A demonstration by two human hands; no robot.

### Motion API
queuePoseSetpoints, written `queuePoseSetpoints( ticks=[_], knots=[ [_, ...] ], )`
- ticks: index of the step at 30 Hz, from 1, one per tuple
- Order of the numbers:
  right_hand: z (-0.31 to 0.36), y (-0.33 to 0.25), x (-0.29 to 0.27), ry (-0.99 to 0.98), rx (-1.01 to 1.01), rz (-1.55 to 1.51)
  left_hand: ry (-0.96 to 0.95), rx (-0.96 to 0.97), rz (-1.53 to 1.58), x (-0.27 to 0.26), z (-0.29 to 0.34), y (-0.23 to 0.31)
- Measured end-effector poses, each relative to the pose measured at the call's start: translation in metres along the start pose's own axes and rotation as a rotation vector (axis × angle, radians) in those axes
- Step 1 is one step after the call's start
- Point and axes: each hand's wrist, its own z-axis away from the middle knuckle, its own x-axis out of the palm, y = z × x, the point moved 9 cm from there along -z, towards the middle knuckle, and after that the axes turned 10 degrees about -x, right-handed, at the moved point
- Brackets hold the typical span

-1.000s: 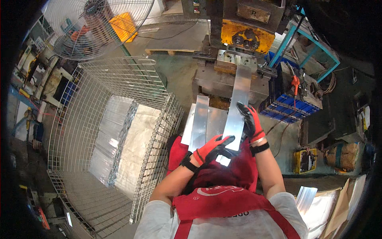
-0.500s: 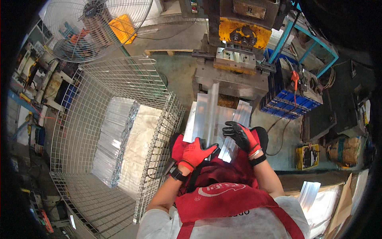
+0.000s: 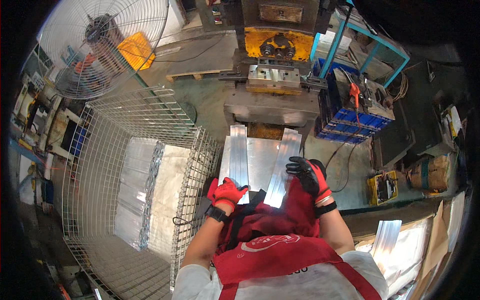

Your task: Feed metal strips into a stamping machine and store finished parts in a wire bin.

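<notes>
At the near end of the left aluminium profile [image 3: 239,157], my left hand [image 3: 230,193] in a red glove with dark fingertips is closed, its thumb over the ribbed strip. That profile lies lengthwise on a flat metal sheet [image 3: 261,155] in front of me. A second silvery profile [image 3: 282,167] lies slantwise at the sheet's right side, its near end over my red apron. Just right of it, my right hand [image 3: 309,176] in a red and black glove is open, fingers stretched toward the strip's edge. Whether the fingertips touch it, I cannot tell.
A wire cage [image 3: 120,200] on the left holds stacked profiles [image 3: 137,185]. Ahead stands a press [image 3: 277,45] with a metal die [image 3: 272,76]. Blue crates [image 3: 345,120] bearing tools stand at right. A large fan [image 3: 102,37] rises at far left. More profiles [image 3: 386,240] lie lower right.
The blurred profile that my left hand was moving now lies still at the left of the sheet. My left hand has shifted left with it. The whole view has swung slightly.
</notes>
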Motion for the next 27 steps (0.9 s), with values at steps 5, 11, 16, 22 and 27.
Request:
queuePoseSetpoints(
  ticks=[5, 11, 16, 22, 27],
  knots=[
    [-0.010, -0.042, -0.096, 0.275, -0.106, 0.054, -0.036, 0.071, 0.147, -0.057, 0.015, 0.036],
    [-0.063, -0.109, -0.277, 0.705, -0.314, 0.462, -0.055, 0.089, 0.384, -0.082, 0.031, 0.066],
    [-0.125, -0.179, -0.373, 0.983, -0.245, 1.557, 0.001, 0.176, 0.319, -0.103, 0.023, 0.090],
    [-0.182, -0.190, -0.460, 1.002, 0.109, 1.584, -0.132, 0.179, 0.471, -0.040, 0.007, 0.067],
    [-0.175, -0.206, -0.447, 0.946, 0.152, 2.024, -0.151, 0.164, 0.520, -0.021, 0.007, 0.066]
  ],
)
